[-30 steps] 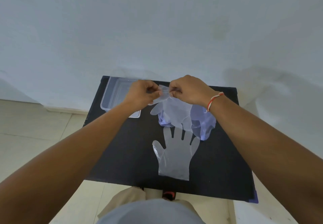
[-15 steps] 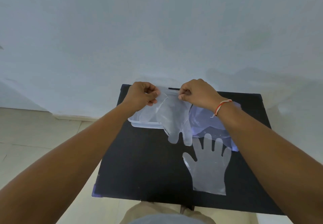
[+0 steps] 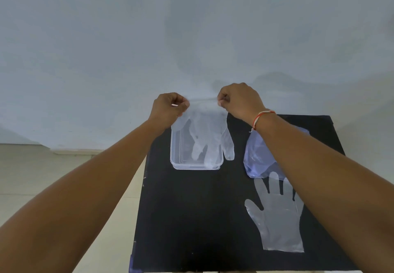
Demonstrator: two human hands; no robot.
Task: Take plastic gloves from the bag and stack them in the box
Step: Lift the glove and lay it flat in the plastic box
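A clear plastic glove (image 3: 207, 136) hangs fingers down over the transparent box (image 3: 175, 159) at the far side of the black table. My left hand (image 3: 168, 107) pinches its cuff on the left, and my right hand (image 3: 238, 100) pinches the cuff on the right, stretching it between them. One finger of the glove droops outside the box's right rim. A bluish plastic bag (image 3: 255, 157) lies right of the box, partly hidden by my right forearm. A second clear glove (image 3: 277, 215) lies flat on the table in front of the bag.
The black table (image 3: 191, 219) stands against a pale wall (image 3: 191, 27). Beige floor tiles (image 3: 64, 176) show to the left. A red and white thread band (image 3: 261, 116) circles my right wrist.
Both hands carried the held glove left from above the bag to above the box and spread its cuff wider. The view has shifted, so the table now sits further right.
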